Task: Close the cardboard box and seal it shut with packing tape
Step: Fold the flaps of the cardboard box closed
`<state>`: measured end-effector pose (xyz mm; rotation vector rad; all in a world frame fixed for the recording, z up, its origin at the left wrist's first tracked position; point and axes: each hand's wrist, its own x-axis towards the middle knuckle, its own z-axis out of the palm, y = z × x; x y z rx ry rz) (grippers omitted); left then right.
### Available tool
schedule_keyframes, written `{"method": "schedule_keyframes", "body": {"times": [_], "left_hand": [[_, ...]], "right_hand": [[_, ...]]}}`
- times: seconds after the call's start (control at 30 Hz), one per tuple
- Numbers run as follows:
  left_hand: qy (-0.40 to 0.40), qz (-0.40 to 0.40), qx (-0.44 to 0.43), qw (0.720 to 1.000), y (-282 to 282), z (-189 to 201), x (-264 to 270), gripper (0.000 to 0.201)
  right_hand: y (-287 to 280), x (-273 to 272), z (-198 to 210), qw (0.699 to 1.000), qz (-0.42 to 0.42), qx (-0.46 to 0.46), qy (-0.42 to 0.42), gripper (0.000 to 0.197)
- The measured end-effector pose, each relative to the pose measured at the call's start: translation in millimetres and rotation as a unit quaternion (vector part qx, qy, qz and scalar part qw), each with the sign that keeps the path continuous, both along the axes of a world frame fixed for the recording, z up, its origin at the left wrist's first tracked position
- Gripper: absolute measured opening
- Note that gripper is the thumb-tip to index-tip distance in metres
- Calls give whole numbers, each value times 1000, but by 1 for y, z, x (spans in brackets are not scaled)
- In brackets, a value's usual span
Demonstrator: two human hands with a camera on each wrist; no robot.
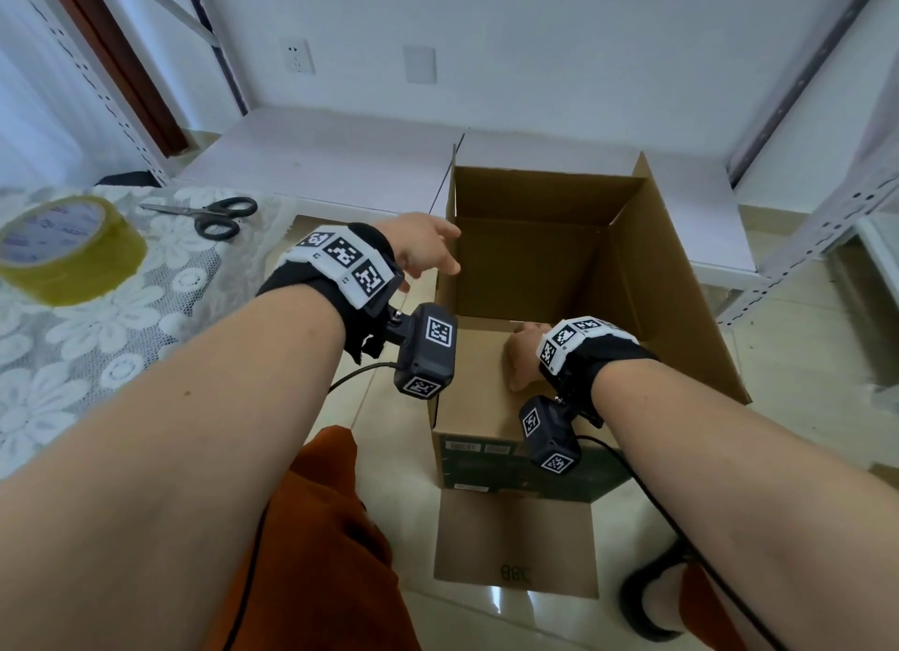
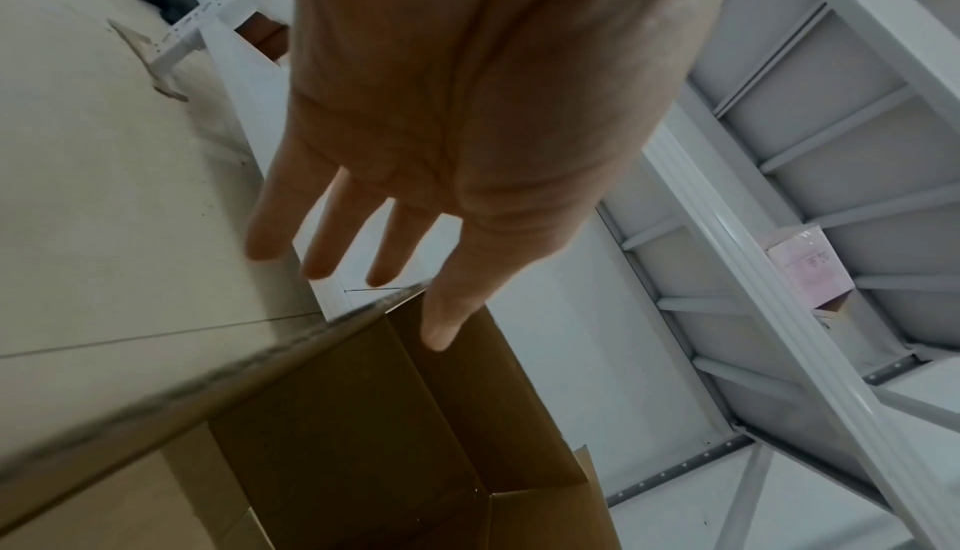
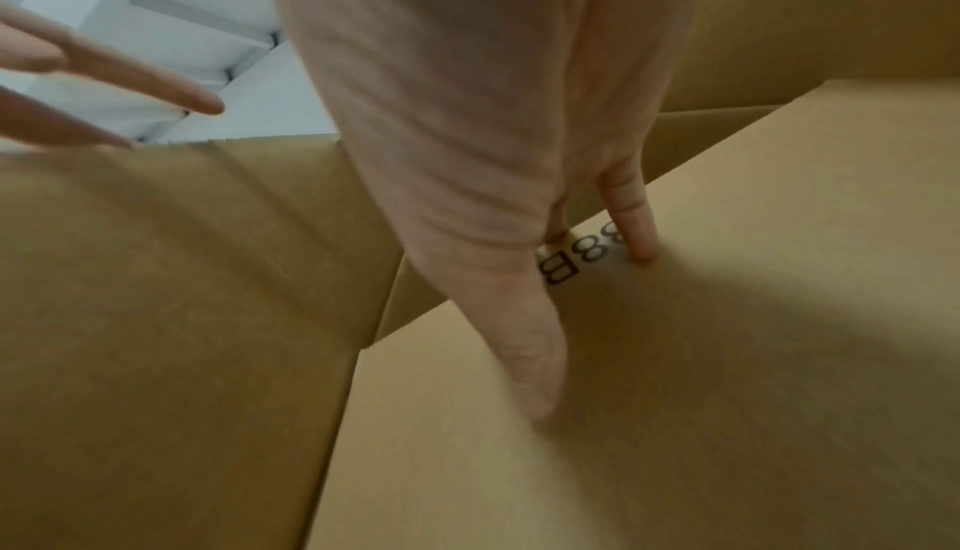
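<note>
- The cardboard box (image 1: 598, 271) stood open on the floor (image 1: 802, 368), beside the bench (image 1: 73, 339).
- The right hand (image 1: 528, 354) pressed a flap (image 3: 675, 374) down inside the box, fingers (image 3: 636, 226) straight on the cardboard.
- The left hand (image 1: 423, 247) hovered at the box's left wall, its grip apart and holding nothing.
- The tape roll (image 1: 63, 249) and scissors (image 1: 209, 215) lay on the bench.
</note>
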<state>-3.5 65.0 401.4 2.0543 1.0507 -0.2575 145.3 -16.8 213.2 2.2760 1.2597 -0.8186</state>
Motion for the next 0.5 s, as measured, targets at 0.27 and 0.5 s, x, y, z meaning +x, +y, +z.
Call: {"method": "schedule_keyframes", "body": {"times": [0.27,0.5], "left_hand": [[26,-51,103,993,15,-1,41,74],[80,-67,90,990,29,-3,66,91]], "right_hand": [[-16,-5,89,977,-103,185,15,47],[14,39,118,942,-102,312,-68,73]]}}
